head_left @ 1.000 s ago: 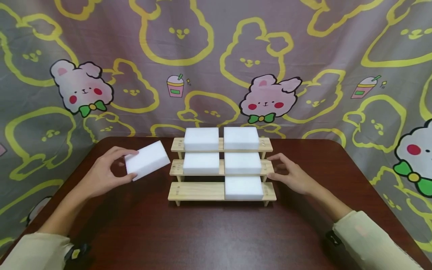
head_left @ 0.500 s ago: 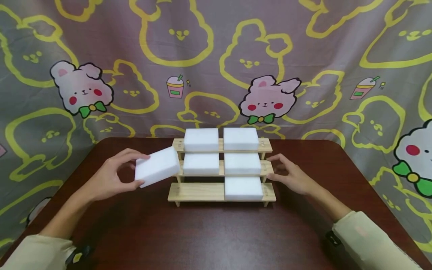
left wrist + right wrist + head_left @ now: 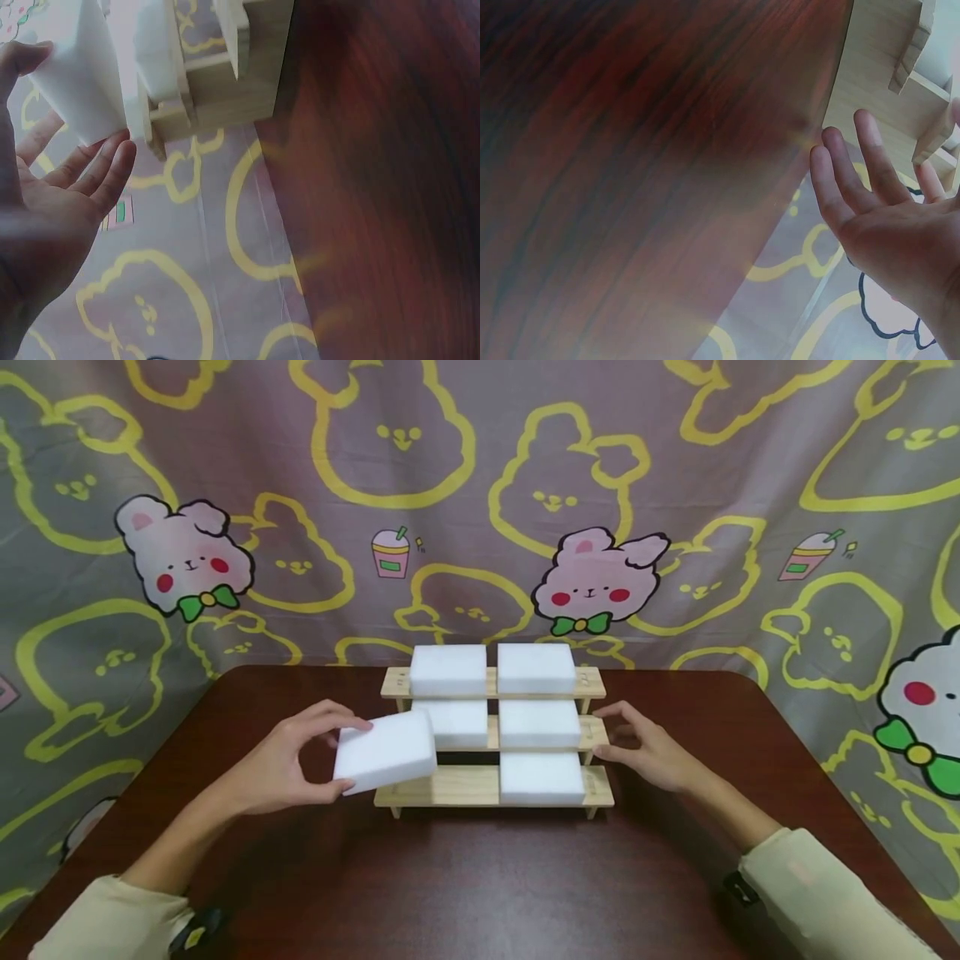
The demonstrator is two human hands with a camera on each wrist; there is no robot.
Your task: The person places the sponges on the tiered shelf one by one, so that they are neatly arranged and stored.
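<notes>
My left hand pinches a white foam block by its left end, thumb in front and fingers behind. The block is tilted and overlaps the left ends of the lower two tiers of a three-tier wooden stand. In the left wrist view, the lower fingers are spread beside the block's end. At the stand's right side, my right hand holds the end of the middle tier between thumb and index finger. In the right wrist view, its other fingers stay extended.
Two white blocks sit on the top tier, a left one and a right one. The middle tier bears two more. One block lies on the bottom tier's right half. The dark wooden table meets a patterned curtain behind.
My left hand has moved right and nearer with the foam block, from beside the stand to over its left ends; the block has turned more level. The right hand has stayed put.
</notes>
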